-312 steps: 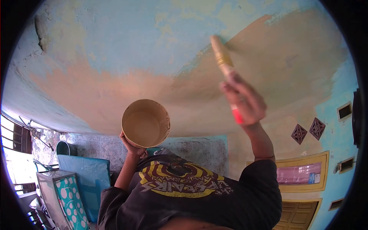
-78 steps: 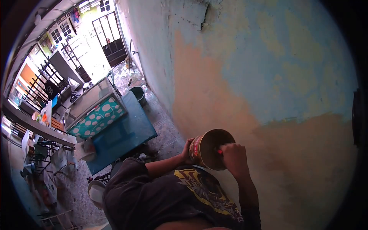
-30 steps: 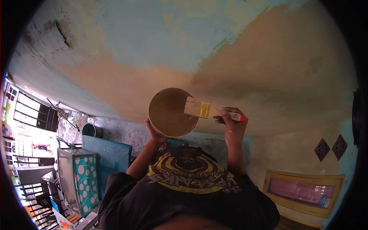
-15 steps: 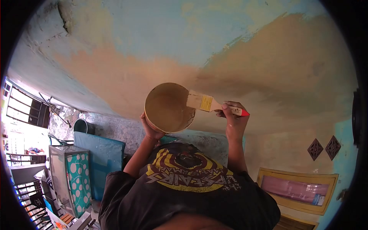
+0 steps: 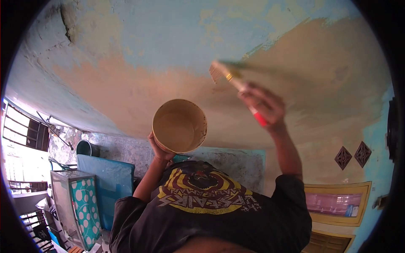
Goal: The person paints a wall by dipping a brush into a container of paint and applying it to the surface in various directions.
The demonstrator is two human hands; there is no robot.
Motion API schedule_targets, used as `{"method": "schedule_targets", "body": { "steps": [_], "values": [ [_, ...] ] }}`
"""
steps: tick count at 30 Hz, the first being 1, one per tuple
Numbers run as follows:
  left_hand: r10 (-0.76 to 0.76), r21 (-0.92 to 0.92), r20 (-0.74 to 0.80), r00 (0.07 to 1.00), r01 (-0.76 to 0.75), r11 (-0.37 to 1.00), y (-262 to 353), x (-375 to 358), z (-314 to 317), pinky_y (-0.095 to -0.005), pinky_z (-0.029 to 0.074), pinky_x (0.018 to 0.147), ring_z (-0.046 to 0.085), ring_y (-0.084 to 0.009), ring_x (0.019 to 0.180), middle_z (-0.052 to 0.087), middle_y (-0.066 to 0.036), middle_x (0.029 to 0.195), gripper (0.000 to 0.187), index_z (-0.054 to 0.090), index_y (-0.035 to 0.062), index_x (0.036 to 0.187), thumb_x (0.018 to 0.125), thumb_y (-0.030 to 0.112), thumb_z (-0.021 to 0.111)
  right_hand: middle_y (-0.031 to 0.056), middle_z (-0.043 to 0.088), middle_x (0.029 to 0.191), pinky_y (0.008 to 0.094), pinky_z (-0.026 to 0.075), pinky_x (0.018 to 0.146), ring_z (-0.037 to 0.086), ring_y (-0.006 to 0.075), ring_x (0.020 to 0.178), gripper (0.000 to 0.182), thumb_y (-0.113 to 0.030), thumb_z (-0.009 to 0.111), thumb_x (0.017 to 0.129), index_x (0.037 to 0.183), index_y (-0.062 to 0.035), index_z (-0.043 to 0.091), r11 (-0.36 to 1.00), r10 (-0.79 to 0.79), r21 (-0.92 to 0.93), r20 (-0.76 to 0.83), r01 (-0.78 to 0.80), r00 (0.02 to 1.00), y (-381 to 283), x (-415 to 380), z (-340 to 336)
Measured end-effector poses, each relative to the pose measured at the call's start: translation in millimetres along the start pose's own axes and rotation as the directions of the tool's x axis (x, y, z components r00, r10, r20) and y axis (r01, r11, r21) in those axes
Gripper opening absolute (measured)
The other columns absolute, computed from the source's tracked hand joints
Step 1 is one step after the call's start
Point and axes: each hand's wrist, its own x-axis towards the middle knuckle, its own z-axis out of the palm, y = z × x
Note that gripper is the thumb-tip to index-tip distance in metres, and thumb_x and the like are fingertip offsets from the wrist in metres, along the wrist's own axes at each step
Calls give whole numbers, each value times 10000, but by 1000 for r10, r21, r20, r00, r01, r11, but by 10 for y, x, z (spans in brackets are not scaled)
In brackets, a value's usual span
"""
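Observation:
My left hand (image 5: 161, 147) is closed on the lower left side of a paint bucket (image 5: 201, 126), whose open mouth faces me and shows tan paint (image 5: 175, 130) inside. My right hand (image 5: 265, 105), blurred by motion, grips the handle of a flat paintbrush (image 5: 236, 80) with a red end. The bristles are at the wall (image 5: 168, 42), by a fresh tan streak where brown paint borders the light blue. Blur hides whether all of the bristles touch it.
A blue board (image 5: 114, 177) and a glass-sided cabinet (image 5: 65, 202) with a dotted teal panel stand to the left, near a dark bucket (image 5: 84, 147). At right are two diamond-shaped vents (image 5: 343, 158) and a yellow-framed window (image 5: 333, 185).
My right hand has lifted the paintbrush from the bucket's rim up to the wall, leaving a short tan streak. The bucket has shifted slightly down and left in view.

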Motion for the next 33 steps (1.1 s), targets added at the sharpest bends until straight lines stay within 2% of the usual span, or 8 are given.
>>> {"method": "schedule_targets", "body": {
  "steps": [7, 13, 15, 17, 19, 21, 29, 33],
  "values": [
    [76, 6, -27, 997, -76, 997, 40, -8, -120, -569, 488, 1052, 516, -358, 1340, 497, -120, 1499, 816, 449, 148, 1500, 913, 711, 398, 135, 724, 1128, 360, 655, 816, 738, 286, 1018, 310, 54, 820, 764, 1048, -67, 794, 928, -170, -362, -209, 85, 963, 115, 553, -491],
    [152, -83, -50, 987, -156, 984, 133, -66, -649, -583, 477, 1064, 510, -373, 1345, 475, -123, 1518, 800, 434, 150, 1511, 938, 702, 355, 116, 696, 1083, 323, 641, 709, 732, 225, 961, 246, -73, 750, 844, 1088, -99, 770, 999, 31, 4, 248, -33, 968, -382, -511, 628],
    [155, -86, -55, 986, -160, 983, 172, -151, -595, -589, 466, 1076, 507, -378, 1349, 453, -122, 1537, 800, 420, 153, 1521, 944, 702, 350, 93, 696, 1057, 327, 635, 722, 732, 220, 946, 236, -82, 744, 856, 1089, -107, 768, 988, 114, 71, 271, -138, 956, -478, -583, 767],
    [113, -195, 268, 957, -61, 979, 217, -207, -474, -596, 448, 1093, 490, -383, 1364, 428, -121, 1558, 808, 402, 159, 1536, 955, 717, 339, 74, 701, 1039, 331, 628, 731, 734, 218, 929, 229, -73, 745, 855, 1081, -109, 765, 971, 184, 101, 267, -217, 946, -435, -561, 720],
    [120, -178, 311, 943, -66, 982, 241, -225, -434, -603, 431, 1108, 471, -387, 1381, 404, -119, 1576, 822, 385, 164, 1550, 962, 736, 324, 58, 710, 1031, 335, 619, 736, 737, 218, 910, 228, -45, 753, 843, 1064, -104, 761, 957, 247, 94, 237, -276, 939, -257, -169, 321],
    [194, -51, 91, 977, -190, 981, 212, -201, -440, -610, 415, 1120, 449, -389, 1399, 382, -114, 1592, 842, 369, 170, 1563, 965, 759, 307, 49, 724, 998, 342, 608, 739, 739, 219, 886, 225, 19, 755, 829, 1026, -89, 752, 932, 289, 196, 103, -305, 952, -45, 211, -91],
    [249, 5, 48, 967, -249, 968, 223, -180, -479, -600, 410, 1126, 440, -370, 1411, 421, -112, 1571, 832, 406, 164, 1544, 963, 753, 327, 172, 714, 1192, 344, 594, 901, 727, 286, 1017, 248, 65, 739, 871, 1116, 30, 732, 866, -11, -477, -318, -150, 948, 78, 839, -989],
    [191, -55, 75, 979, -187, 981, 198, -212, -450, -597, 416, 1119, 450, -366, 1403, 436, -111, 1559, 855, 418, 164, 1535, 933, 769, 361, 177, 686, 1185, 377, 626, 833, 726, 318, 1007, 304, -63, 769, 879, 1182, -50, 740, 965, 82, -251, 29, -72, 996, -93, 189, -213]
  ]
}}
